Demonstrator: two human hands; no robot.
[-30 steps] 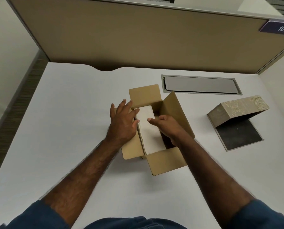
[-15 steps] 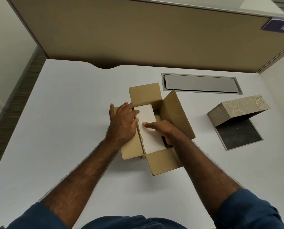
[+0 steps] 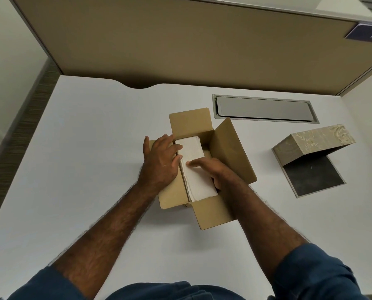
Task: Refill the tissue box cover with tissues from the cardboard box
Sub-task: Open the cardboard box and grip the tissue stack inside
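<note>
An open cardboard box (image 3: 230, 152) stands mid-table with its flaps folded out. A white stack of tissues (image 3: 191, 148) lies inside along its left side. My left hand (image 3: 161, 161) lies flat on the left flap, fingertips touching the stack's left edge. My right hand (image 3: 215, 172) reaches into the box to the right of the stack, thumb across the top and fingers hidden down beside it. The patterned beige tissue box cover (image 3: 317, 139) sits apart at the right, hinged open over its dark base (image 3: 312, 178), with nothing visible inside.
A grey metal cable hatch (image 3: 265, 109) is set into the white table (image 3: 94, 148) behind the box. A tan partition (image 3: 180, 40) closes the back, with a white wall at the right. The table's left edge drops to the floor (image 3: 14, 126).
My right hand has dropped from above the stack into the box at its right side, and the thumb now lies across the tissues. My left hand has stayed on the flap.
</note>
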